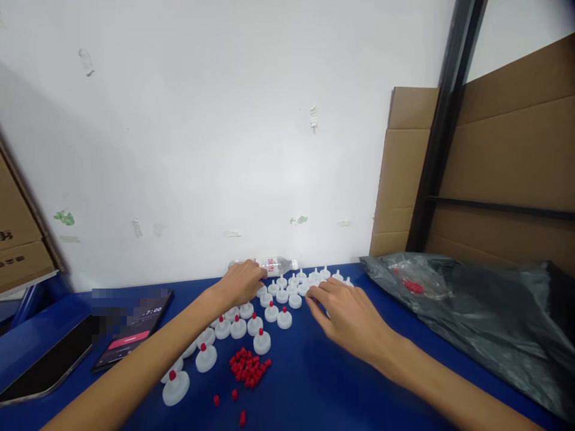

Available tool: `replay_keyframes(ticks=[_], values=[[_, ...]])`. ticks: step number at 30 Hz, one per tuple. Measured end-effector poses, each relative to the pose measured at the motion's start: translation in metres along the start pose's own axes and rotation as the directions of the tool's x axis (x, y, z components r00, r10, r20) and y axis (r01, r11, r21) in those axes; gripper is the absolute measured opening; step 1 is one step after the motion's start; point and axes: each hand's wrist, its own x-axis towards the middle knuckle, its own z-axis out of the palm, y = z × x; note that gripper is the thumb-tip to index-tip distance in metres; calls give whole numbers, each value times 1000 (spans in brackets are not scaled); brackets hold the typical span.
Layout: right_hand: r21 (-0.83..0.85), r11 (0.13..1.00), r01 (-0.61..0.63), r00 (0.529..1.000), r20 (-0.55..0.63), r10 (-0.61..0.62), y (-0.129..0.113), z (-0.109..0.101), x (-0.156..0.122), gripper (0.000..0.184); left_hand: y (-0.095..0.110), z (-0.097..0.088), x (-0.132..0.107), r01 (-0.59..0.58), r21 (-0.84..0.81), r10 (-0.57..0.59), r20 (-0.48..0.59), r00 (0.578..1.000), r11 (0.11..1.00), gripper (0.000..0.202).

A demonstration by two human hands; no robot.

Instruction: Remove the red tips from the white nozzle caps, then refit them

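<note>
My left hand (242, 284) reaches over the far left side of a group of white nozzle caps (282, 296). Its fingers curl down beside a cap, and what they hold, if anything, is hidden. At the group's right side, my right hand (345, 308) has thumb and forefinger pinched together against the white caps; its grip is too small to make out. The far caps have bare spouts. Nearer and to the left, several caps (262, 342) wear red tips. A heap of small red tips (248, 367) lies in front, with a few loose ones (242, 418) closer to me.
Behind the caps a clear plastic bottle (281, 266) lies on its side against the wall. Two phones (49, 353) rest at the left of the blue table (323, 389). A grey plastic bag (485, 323) covers the right side, with a clear bag of red pieces (417, 284) on it.
</note>
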Motion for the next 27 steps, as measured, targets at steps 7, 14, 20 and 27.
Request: replay_keyframes(ticks=[7,14,20,27], values=[[3,1000,9,1000,-11,-9,-1,3,-1,21,12,-1,-10,-58,-45,51,-134,990,997,26],[40,999,6,999,-32,-5,-1,6,-3,21,10,-18,-23,-136,-177,100,-197,975,975,20],[256,961,101,990,-122,-72,-11,14,-11,57,42,-21,-77,-334,-469,72,-493,867,818,15],[357,901,247,967,-152,-205,-23,21,-16,33,51,-3,-108,-392,-534,59,-536,842,749,14]])
